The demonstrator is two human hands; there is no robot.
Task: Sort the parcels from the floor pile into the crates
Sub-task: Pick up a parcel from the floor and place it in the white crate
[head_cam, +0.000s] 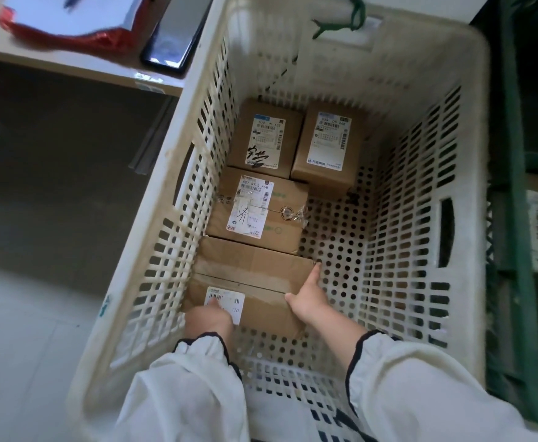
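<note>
Parcel (pixel 254 282) placement is the step in hand, as I judge it. A flat brown carton lies on the floor of the white crate (pixel 479 138), directly under and just ahead of both hands. It sits tight to the wall on the left hand's side. Its top looks nearly as wide as it is deep, so I cannot call a long axis; the taped seam runs across, from one hand towards the other.

The left hand (pixel 208 320) rests on the label at the near corner, fingers laid on top, curled round nothing that shows. The right hand (pixel 309 298) lies against the open side edge, forefinger straight along it and thumb on the top face; its other fingers are hidden. Both hands touch the carton, so neither is nearer.

Just beyond the hands a taped parcel (pixel 258 212) touches the carton's far edge, so there is no room to push further that way. Two small boxes (pixel 266 135) (pixel 329 145) stand side by side past it. Bare crate floor lies beyond the right hand. Further out on that side stands a green crate (pixel 516 186). Past the left hand, outside the crate, a worktop (pixel 70 63) carries a phone (pixel 175 36).
</note>
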